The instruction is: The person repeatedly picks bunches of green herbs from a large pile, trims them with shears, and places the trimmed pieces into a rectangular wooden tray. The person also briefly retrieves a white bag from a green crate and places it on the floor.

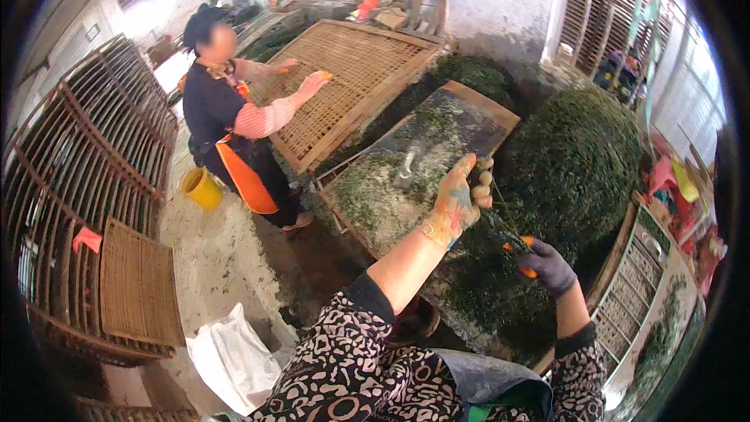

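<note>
My left hand [455, 207], in a pale glove stained with several colours, is raised over a wooden-edged board [478, 108] with its thumb up and its fingers curled. From those fingers a thin green strand [509, 223] slants down toward my right hand [549, 267]. That hand wears a dark grey glove with orange fingertips, its fingers bent around the strand's lower end, just above loose dark green plant matter [500, 285]. Scattered green bits and a pale, powdery-looking layer lie on the board. A large mound of dark green strands [582, 160] rises beyond my right hand.
Across the board, a co-worker [226, 109] reaches over a large woven bamboo screen [344, 78]. Slatted racks [86, 180] stand at left, near a yellow bucket [201, 187]. A white sack [234, 359] lies at lower left, a framed grid panel [634, 297] at right.
</note>
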`<state>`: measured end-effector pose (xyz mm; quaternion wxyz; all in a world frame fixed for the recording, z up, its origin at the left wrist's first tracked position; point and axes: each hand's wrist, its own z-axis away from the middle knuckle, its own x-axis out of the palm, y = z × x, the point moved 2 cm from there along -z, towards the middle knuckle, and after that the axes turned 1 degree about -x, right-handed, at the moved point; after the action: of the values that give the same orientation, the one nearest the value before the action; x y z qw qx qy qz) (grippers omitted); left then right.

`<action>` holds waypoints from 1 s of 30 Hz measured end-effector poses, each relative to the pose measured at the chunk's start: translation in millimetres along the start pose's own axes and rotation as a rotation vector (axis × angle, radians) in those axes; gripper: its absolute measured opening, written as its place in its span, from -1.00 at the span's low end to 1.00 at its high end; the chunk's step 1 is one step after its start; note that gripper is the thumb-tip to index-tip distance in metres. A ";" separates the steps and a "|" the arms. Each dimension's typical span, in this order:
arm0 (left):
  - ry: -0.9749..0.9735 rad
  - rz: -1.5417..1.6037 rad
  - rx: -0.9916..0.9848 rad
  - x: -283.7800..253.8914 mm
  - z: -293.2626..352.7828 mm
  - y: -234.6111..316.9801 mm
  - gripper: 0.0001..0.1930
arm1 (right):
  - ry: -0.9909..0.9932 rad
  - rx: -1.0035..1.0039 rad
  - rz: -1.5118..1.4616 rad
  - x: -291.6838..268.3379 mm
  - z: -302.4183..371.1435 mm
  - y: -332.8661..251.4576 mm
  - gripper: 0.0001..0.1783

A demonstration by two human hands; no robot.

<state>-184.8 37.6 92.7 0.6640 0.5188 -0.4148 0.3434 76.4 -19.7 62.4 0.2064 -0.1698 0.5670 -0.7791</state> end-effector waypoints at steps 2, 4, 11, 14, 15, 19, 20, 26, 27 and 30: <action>0.086 0.034 0.040 -15.7 6.8 22.4 -0.71 | 0.070 0.104 -0.212 -31.9 12.9 30.2 -0.53; 0.132 0.023 0.185 -35.9 13.6 59.9 -0.74 | 0.077 0.138 0.048 -71.5 28.3 53.7 -0.63; 0.177 0.051 0.197 -103.5 24.3 92.3 -0.73 | 0.119 0.416 0.485 -101.0 46.7 59.6 -0.62; 0.066 -0.221 0.072 -114.6 19.6 15.6 -0.69 | -0.061 0.305 0.656 -43.5 8.6 27.6 -0.60; -0.209 -0.435 0.007 -113.7 17.7 -4.5 -0.70 | -0.181 0.195 0.614 -23.3 -2.5 14.6 -0.61; -0.307 -0.859 -0.099 -113.9 35.0 -94.8 -0.69 | -0.121 0.137 0.584 7.5 -36.8 -25.3 -0.63; -0.303 -0.893 -0.178 -111.9 39.9 -107.3 -0.67 | -0.082 0.192 0.550 2.9 -39.5 -29.3 -0.64; 0.131 -0.985 -0.264 -139.3 90.0 -62.7 -0.62 | 0.058 0.240 0.510 -82.0 -6.5 2.0 -0.66; 0.033 -0.997 -0.104 -147.7 100.3 -34.6 -0.62 | 0.091 0.145 0.416 -99.2 2.1 13.2 -0.68; 0.441 -0.625 0.025 -178.0 129.1 44.4 -0.74 | 0.317 0.115 0.402 -151.8 24.5 38.2 -0.74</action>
<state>-324.0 -82.7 -35.7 0.8037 0.5419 -0.0795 0.2325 223.6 28.0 28.7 0.2752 0.0826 0.5695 -0.7701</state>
